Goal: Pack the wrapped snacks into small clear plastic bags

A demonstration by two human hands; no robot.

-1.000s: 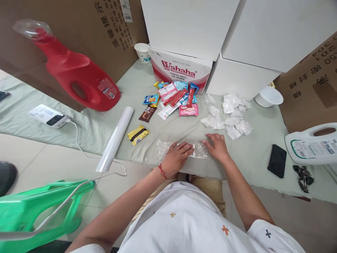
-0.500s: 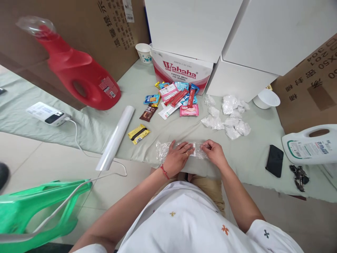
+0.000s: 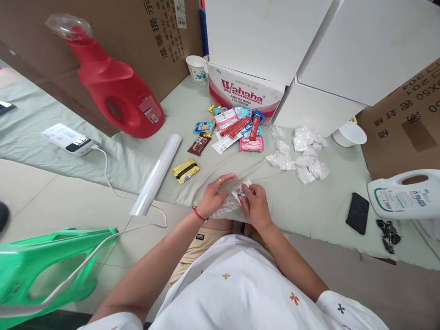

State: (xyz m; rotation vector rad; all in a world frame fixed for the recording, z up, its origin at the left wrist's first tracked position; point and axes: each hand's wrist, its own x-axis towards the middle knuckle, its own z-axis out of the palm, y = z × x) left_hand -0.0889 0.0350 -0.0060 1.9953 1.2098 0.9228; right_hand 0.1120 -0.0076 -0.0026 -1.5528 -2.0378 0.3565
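Lower centre of the frame: a see-through plastic wrapper [image 3: 228, 205] lies bunched on the green cloth [image 3: 292, 206], near the front edge and between the two hands.

Left hand [image 3: 213, 198]: partly open, index finger extended toward the upper right, its thumb side at the wrapper. Cannot tell whether it grips the film. Right hand [image 3: 256, 206]: fingers curled in, closed on the right part of the wrapper with a pinch at the fingertips.

Edges: the front edge of the cloth passes just below the hands, with the person's lap beyond it. Bare cloth shows between the hands and the snack pile [image 3: 237, 126] at upper centre, which sits against the red and white carton [image 3: 245, 91]. More cloth runs from the right hand to the black phone [image 3: 358, 213] at right; keys [image 3: 388, 234] lie just beside the phone, below the white jug [image 3: 404, 192].

Nearest items: yellow packet [image 3: 186, 171] up and left of the left hand; brown packet [image 3: 200, 144] above that; crumpled plastic bags [image 3: 302, 156] up and right of the right hand. At left, a glossy white roll [image 3: 156, 176] lies aslant, its lower end at the front edge. Red jug [image 3: 120, 91] stands at upper left.
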